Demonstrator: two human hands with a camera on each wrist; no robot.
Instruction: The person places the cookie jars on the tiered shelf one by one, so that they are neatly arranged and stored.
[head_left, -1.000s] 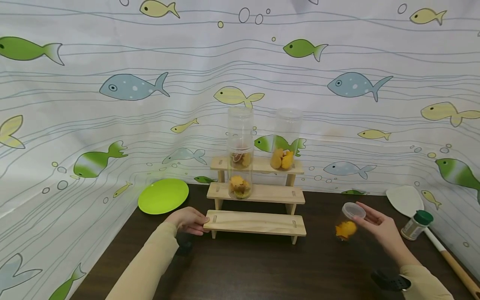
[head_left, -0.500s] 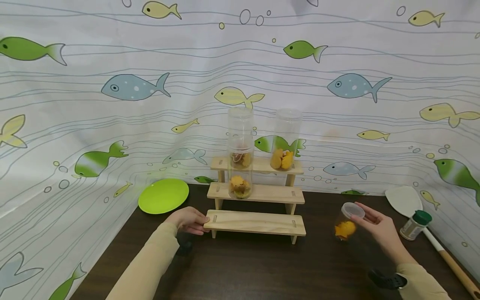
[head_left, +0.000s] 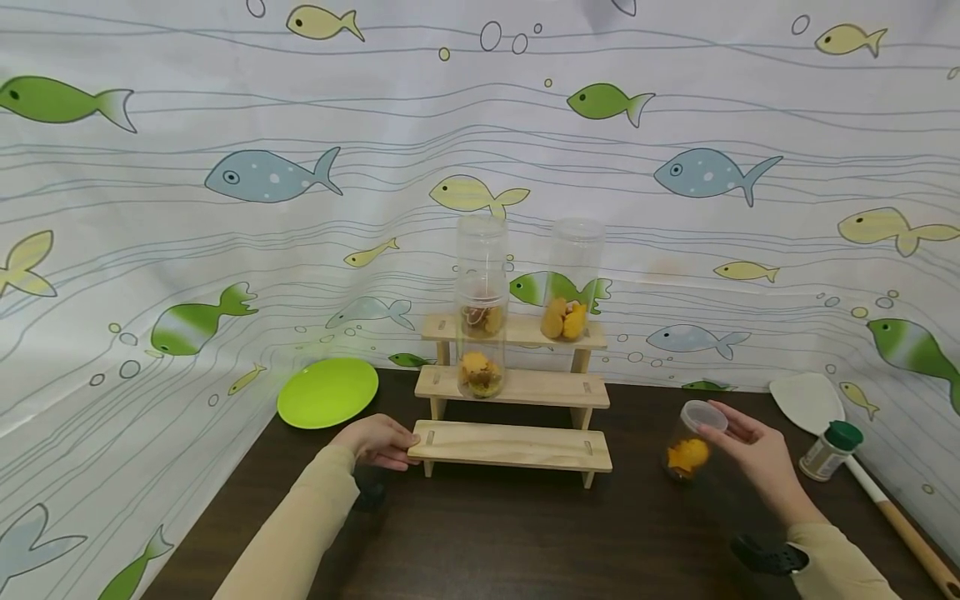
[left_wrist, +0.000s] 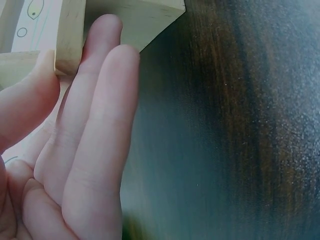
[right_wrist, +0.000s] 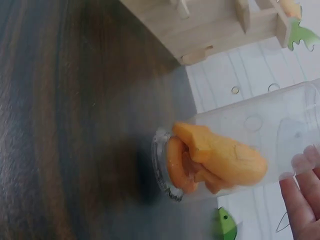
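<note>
My left hand (head_left: 375, 440) pinches the left end of the lowest step of a three-tier wooden stand (head_left: 510, 443). In the left wrist view, the thumb lies on top of the board (left_wrist: 70, 37) with fingers beneath it. To the right of the stand, my right hand (head_left: 753, 450) grips a clear lidded jar (head_left: 693, 423) near its top. Yellow-orange pieces (right_wrist: 220, 155) lie at the jar's bottom, one shaped like a fish. The jar is close to the tabletop; whether it touches cannot be told.
Clear jars with brown and yellow pieces stand on the stand's upper tiers, one on the middle tier (head_left: 481, 375) and another at the top right (head_left: 566, 321). A green plate (head_left: 327, 393) lies left. A green-capped shaker (head_left: 830, 451) and a white-bladed spatula (head_left: 806, 402) are at right.
My right hand has shifted slightly left with the jar. My left hand keeps its place on the stand.
</note>
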